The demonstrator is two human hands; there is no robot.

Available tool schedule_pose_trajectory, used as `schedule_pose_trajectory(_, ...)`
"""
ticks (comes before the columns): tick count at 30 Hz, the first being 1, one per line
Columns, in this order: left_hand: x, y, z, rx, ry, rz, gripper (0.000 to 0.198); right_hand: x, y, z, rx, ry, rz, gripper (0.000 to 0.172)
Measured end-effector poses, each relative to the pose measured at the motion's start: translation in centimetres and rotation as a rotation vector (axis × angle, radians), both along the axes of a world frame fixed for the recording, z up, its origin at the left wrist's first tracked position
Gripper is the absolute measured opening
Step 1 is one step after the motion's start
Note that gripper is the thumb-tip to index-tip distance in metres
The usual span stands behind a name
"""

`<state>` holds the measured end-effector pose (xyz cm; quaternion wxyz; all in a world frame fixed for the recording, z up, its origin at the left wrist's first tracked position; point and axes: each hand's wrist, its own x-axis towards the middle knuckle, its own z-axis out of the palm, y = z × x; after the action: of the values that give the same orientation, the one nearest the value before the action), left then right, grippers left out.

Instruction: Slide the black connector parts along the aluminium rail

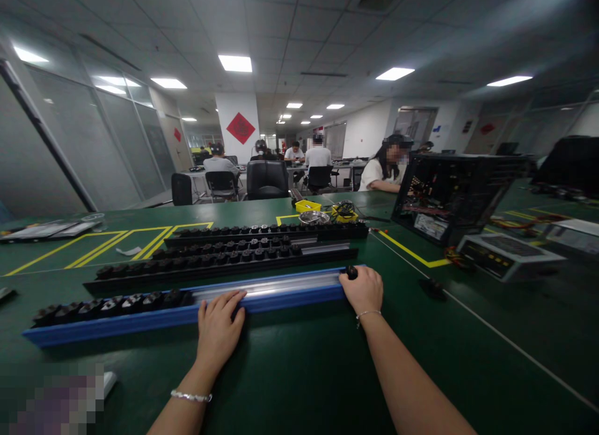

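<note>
A long blue rail (290, 303) with a silvery channel lies slantwise in front of me. Several black ridged knob-like pieces (131, 304) sit in a row along its left part. Across the middle of the rail lies my left hand (219, 326), fingers extended over the channel and thumb apart. At the rail's right end my right hand (365, 290) is closed around a small black knob-like piece (350, 272), which shows past the fingertips. Its underside and the fingers' far sides are hidden.
Behind the blue rail lie black rails (327, 255) carrying more black pieces. Farther back are a metal bowl (314, 218) and a yellow tray (307, 206). An open computer case (449, 198) and a power supply unit (508, 255) stand right. A person (381, 170) sits beyond.
</note>
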<state>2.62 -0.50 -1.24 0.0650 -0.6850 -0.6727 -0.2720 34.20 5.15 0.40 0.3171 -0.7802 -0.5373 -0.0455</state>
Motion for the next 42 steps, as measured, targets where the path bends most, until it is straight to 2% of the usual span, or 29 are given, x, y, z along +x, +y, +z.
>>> schedule_pose_trajectory(9,0.0,0.0,0.1,-0.014,-0.010,-0.012,0.035,0.3,-0.1,0.1,0.040,0.031,-0.032,0.038)
schedule_pose_trajectory(20,-0.1,0.0,0.0,-0.016,0.001,-0.007,0.036,2.0,0.0,0.3,-0.017,0.255,-0.123,0.043)
schedule_pose_trajectory(27,-0.3,0.1,-0.2,-0.005,-0.003,-0.010,0.035,2.4,0.0,0.7,-0.008,0.273,-0.140,0.042)
schedule_pose_trajectory(39,-0.3,0.2,-0.4,-0.001,0.009,-0.014,0.035,5.1,0.7,0.4,-0.029,0.326,-0.184,0.046)
schedule_pose_trajectory(42,-0.4,0.3,-0.5,-0.004,0.003,-0.009,0.035,6.8,0.5,0.4,-0.068,0.355,-0.237,0.051)
